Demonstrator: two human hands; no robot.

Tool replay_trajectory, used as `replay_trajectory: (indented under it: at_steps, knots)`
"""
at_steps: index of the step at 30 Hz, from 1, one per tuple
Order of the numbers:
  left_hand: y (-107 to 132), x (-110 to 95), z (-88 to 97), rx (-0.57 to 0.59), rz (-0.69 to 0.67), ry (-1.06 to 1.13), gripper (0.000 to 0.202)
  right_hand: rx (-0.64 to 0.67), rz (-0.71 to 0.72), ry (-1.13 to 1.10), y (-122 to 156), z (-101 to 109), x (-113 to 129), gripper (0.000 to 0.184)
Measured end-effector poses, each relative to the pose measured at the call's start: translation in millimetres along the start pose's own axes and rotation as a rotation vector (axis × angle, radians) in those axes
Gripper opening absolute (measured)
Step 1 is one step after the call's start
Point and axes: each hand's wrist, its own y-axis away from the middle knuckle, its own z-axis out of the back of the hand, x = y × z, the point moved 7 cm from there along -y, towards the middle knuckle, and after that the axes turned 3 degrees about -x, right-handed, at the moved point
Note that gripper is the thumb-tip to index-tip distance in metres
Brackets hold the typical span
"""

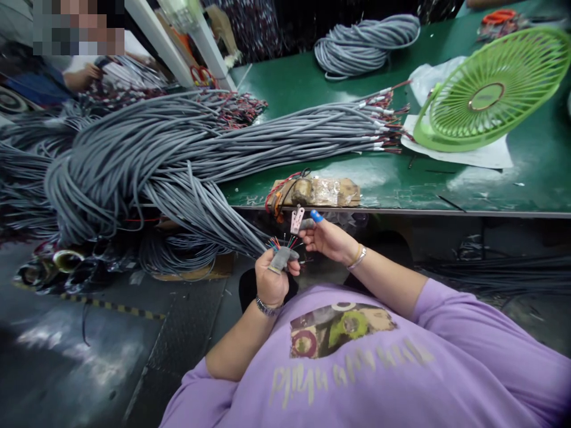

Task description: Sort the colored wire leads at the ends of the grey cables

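My left hand (273, 274), with a grey cover on its thumb, is closed around the end of a grey multi-core cable (250, 241). Thin coloured wires (285, 242) fan out above its fingers. Close on the right is my right hand (332, 241), wearing a blue thumb cover and a grey finger cover. Its fingers are closed on a small pale-pink two-pronged piece (297, 220) whose exact kind I cannot make out. Both hands are just in front of the bench edge, a small gap apart.
Grey cable bundles (111, 148) cover the left of the green bench (285, 83), their stripped ends pointing right. A block with wires (328, 192) lies at the front edge. A green fan (491, 95) and a cable coil (366, 44) are behind. Another person's hand (87, 76) is at upper left.
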Motion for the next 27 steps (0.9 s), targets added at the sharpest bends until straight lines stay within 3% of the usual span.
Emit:
replay_trajectory:
  at_steps: [4,19,22,27]
  knots:
    - [-2,0,-12.0,0.061,0.059,0.017,0.027,-0.010,0.023,0.025,-13,-11,12,0.052]
    - [-8,3,-19.3,0.061,0.098,-0.045,0.027,-0.026,0.271,-0.036,-23,-22,15,0.048]
    - [-8,2,-19.8,0.062,0.094,-0.051,0.028,-0.029,0.250,-0.041,-22,-22,13,0.049]
    - [-3,0,-16.5,0.057,0.083,-0.012,0.027,0.023,0.074,-0.048,-15,-22,6,0.059]
